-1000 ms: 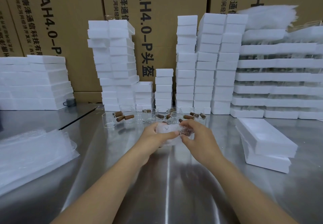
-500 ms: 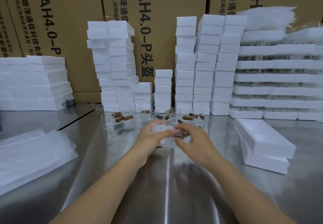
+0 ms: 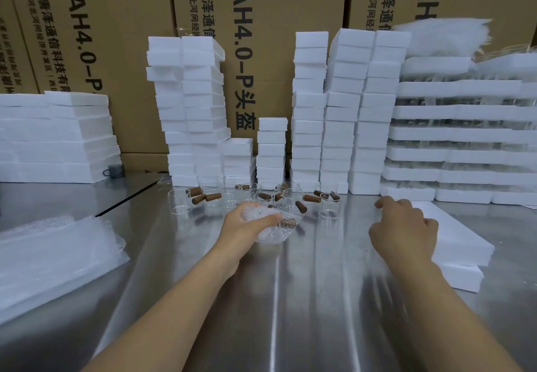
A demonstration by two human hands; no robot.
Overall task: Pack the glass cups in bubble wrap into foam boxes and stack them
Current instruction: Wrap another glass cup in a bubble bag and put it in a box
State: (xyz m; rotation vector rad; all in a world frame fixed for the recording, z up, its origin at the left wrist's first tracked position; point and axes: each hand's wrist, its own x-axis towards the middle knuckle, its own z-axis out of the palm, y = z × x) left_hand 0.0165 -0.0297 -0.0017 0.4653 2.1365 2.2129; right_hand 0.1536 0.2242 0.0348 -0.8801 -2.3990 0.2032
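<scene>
The steel surface (image 3: 305, 299) fills the near ground between two forearms, both cut off at the bottom edge; the right one is blurred. At left a pile of bubble wrap (image 3: 49, 255) runs out of frame, its sheets hard to tell apart. The hands are well apart, with open surface between them. The left hand (image 3: 247, 223) grips the wrapped cup (image 3: 276, 230) low over the surface at centre. Its fingers and the wrap hide most of the glass, and only a brown end shows. The right hand (image 3: 406, 232) holds nothing, fingers loosely bent, over the left edge of two stacked foam boxes (image 3: 459, 243); whether it touches them cannot be told. Just beyond, loose cups (image 3: 329, 206) with brown stubs crowd a row, their clear walls hard to count. Behind rise box stacks (image 3: 308, 110), trays (image 3: 465, 133) cut off at right, and cartons (image 3: 130, 37).
</scene>
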